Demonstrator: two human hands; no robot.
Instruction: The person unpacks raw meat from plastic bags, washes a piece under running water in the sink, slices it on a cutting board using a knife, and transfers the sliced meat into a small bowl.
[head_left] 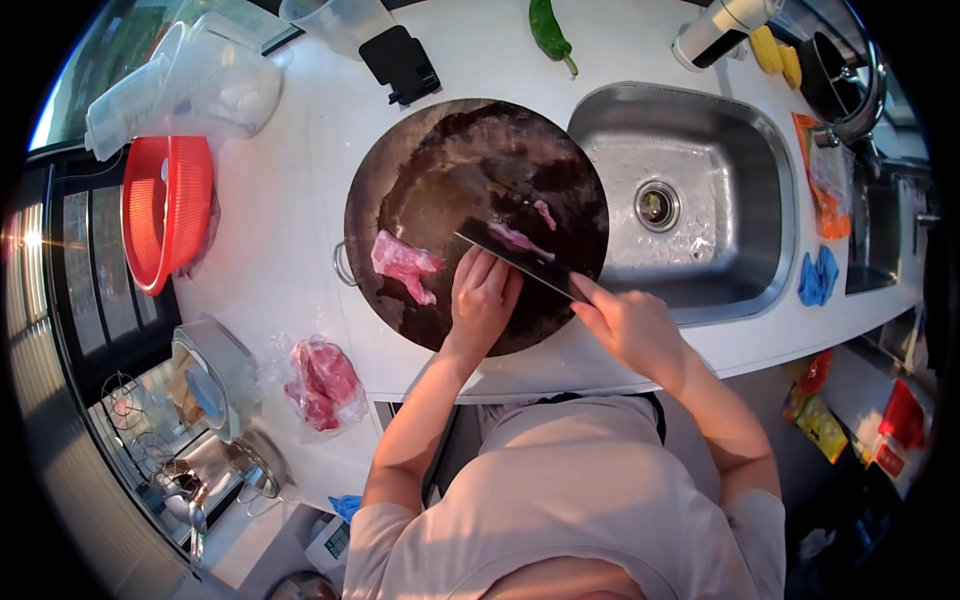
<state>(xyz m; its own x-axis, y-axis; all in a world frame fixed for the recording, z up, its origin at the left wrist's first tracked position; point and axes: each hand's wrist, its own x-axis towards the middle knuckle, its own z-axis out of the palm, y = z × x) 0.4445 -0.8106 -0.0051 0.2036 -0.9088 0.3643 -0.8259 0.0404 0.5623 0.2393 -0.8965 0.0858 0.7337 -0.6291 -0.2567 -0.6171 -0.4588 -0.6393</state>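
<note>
Of the hands, the right (pixel 636 335) is closed around the handle of a knife (pixel 528 264), whose blade crosses the middle of the round board (pixel 450 165), beside a strip of meat (pixel 515 238). The left (pixel 483 300) lies on the board's near part, fingers together and bent, tips close by the blade; whether they press anything is hidden. A larger meat piece (pixel 405 266) sits on the board's left part, and bagged meat (pixel 326 384) rests on the bench (pixel 300 240) off its near-left edge.

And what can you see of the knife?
The knife has a broad, dark, metal-looking blade with a bright line along its near side. It slants over the round board, free end leftward. The right hand grips it, mostly hiding the handle. The left hand is beside it; a meat strip lies along its far side.
</note>
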